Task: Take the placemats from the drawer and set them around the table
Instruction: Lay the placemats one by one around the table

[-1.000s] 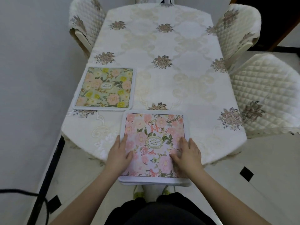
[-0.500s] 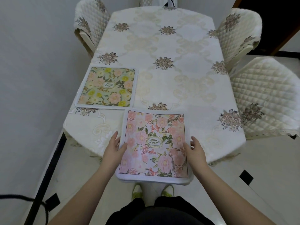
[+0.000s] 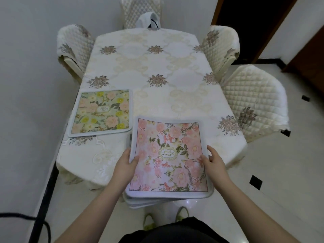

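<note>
At the bottom of the frame a dark garment and two yellow-green shoes [image 3: 148,222] showed against the pale glossy floor. Just above them, at lower centre, both hands clamped a stack of square white-edged placemats [image 3: 168,157], its top mat printed with pink flowers round an oval label. The left hand [image 3: 124,168] gripped the stack's left edge, thumb lying on the printed face and fingers hidden beneath. The right hand [image 3: 214,163] gripped the right edge, thumb on top and fingers curled round the border. The stack's near edge overhung the floor, showing several layered mats; its far part lay over the near end of the tabletop [image 3: 157,67], though whether it touched the cloth could not be told. The tabletop was draped in a cream embroidered cloth with brown flower clusters.

Left of centre, a single square placemat with yellow and peach flowers on green [image 3: 101,113] lay flat on the cloth near the left edge, its near right corner close beside the held stack's far left corner.

Farther back, cream quilted chair covers flanked the tabletop: one at upper left [image 3: 75,44], two at the right [image 3: 220,44] [image 3: 254,102], and another at the far end [image 3: 140,9].
</note>
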A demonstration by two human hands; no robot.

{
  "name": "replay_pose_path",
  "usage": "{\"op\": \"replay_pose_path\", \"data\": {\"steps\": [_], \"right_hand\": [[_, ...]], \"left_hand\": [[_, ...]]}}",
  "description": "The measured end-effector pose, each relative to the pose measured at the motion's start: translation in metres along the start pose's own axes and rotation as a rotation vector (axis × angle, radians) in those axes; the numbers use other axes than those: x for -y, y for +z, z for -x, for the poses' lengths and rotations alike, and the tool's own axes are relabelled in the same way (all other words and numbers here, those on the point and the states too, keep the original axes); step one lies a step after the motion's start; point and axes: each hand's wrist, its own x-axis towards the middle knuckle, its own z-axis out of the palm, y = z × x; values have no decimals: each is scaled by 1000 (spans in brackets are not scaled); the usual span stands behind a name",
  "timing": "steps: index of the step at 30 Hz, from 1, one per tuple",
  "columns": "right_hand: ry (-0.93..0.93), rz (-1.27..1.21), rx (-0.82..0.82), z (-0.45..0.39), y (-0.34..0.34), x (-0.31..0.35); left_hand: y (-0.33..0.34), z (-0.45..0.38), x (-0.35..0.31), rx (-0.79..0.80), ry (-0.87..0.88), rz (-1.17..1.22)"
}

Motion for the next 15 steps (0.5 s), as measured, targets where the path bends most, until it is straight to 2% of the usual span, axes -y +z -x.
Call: {"op": "replay_pose_path", "data": {"steps": [10, 15], "right_hand": [[2, -103, -283, 48, -58, -2], [3, -186, -398, 74, -96, -8]], "left_hand": [[23, -19, -65, 191, 225, -76], [58, -18, -97, 328, 221, -65]]}}
